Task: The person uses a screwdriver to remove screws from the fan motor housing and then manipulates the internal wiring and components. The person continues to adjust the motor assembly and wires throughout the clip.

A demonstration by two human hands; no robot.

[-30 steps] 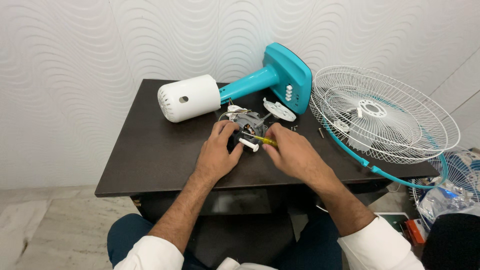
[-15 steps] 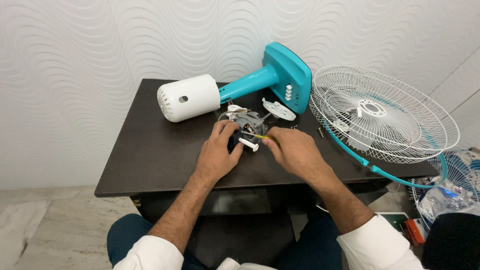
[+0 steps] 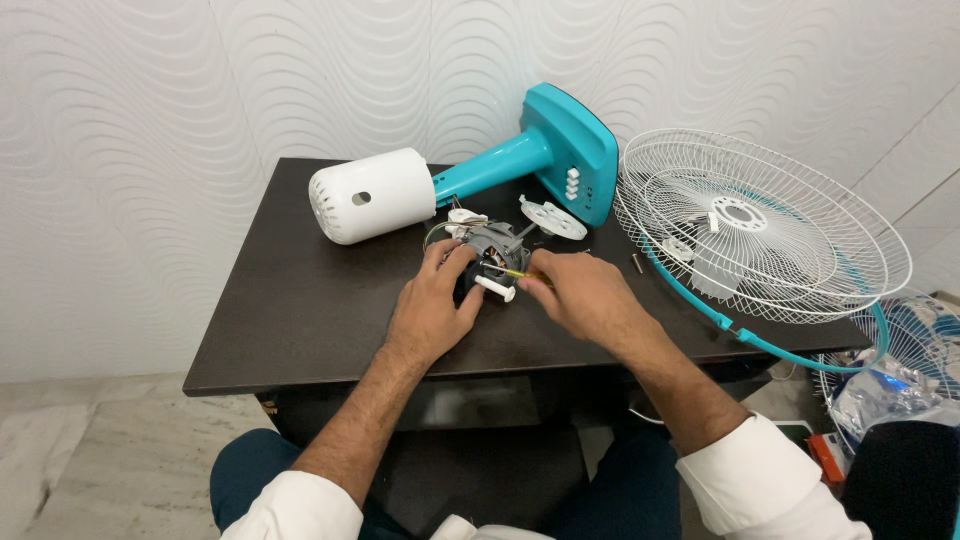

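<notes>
Left hand point(image 3: 432, 305) steadies the fan motor point(image 3: 492, 252) on the bench point(image 3: 300, 300); right hand point(image 3: 585, 295) pinches a thin screwdriver point(image 3: 508, 272) (yellow shaft), turning a screw; next needs steady aim.

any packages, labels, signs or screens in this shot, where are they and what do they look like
Clear plastic bag: low at the right edge, beside the table, crumpled, with blue and white contents.
Small orange-red box or pack: on the floor just below the bag, partly hidden; kind unclear.
White button panel: on the teal fan base lying at the back of the table, a short column of white keys.
No signs or screens in view.
</notes>
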